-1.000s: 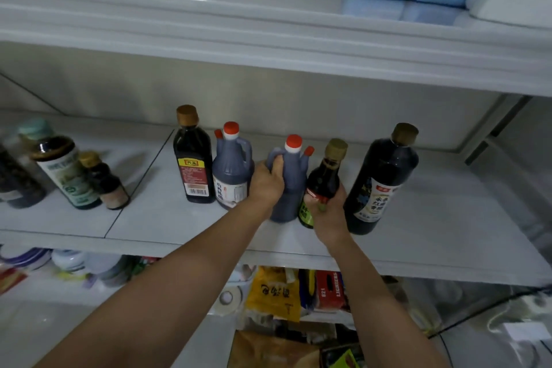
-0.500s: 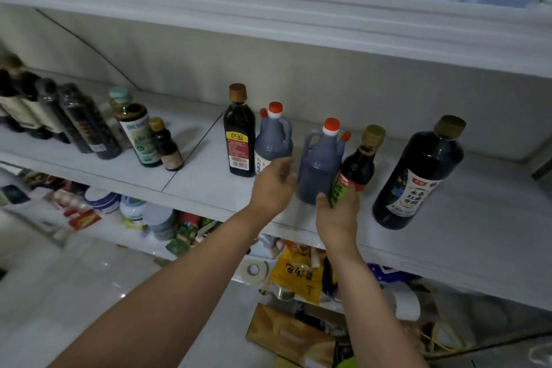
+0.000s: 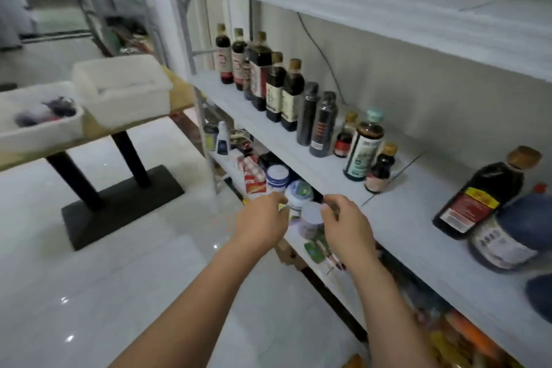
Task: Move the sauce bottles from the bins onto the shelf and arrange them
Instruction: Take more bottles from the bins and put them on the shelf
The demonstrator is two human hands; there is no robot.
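Observation:
A row of dark sauce bottles (image 3: pixel 282 92) stands along the white shelf (image 3: pixel 418 242), running from the far left end to a gold-capped bottle (image 3: pixel 481 194) and a blue jug (image 3: pixel 507 233) at the right edge. My left hand (image 3: pixel 261 221) and my right hand (image 3: pixel 346 225) hover in front of the shelf's front edge, both holding nothing, fingers loosely curled. Two white bins sit on a table at the left: the near bin (image 3: pixel 38 121) holds a few dark items, and the far bin (image 3: pixel 125 85) looks empty.
The bins' wooden table (image 3: pixel 98 131) stands on black legs over a glossy tiled floor (image 3: pixel 119 293). A lower shelf (image 3: pixel 268 179) is crowded with jars and packets. An upper shelf (image 3: pixel 388 0) overhangs the bottles.
Both hands have let go of the blue jug and the small bottle and pulled back off the shelf. My view has swung left toward the bins on the table.

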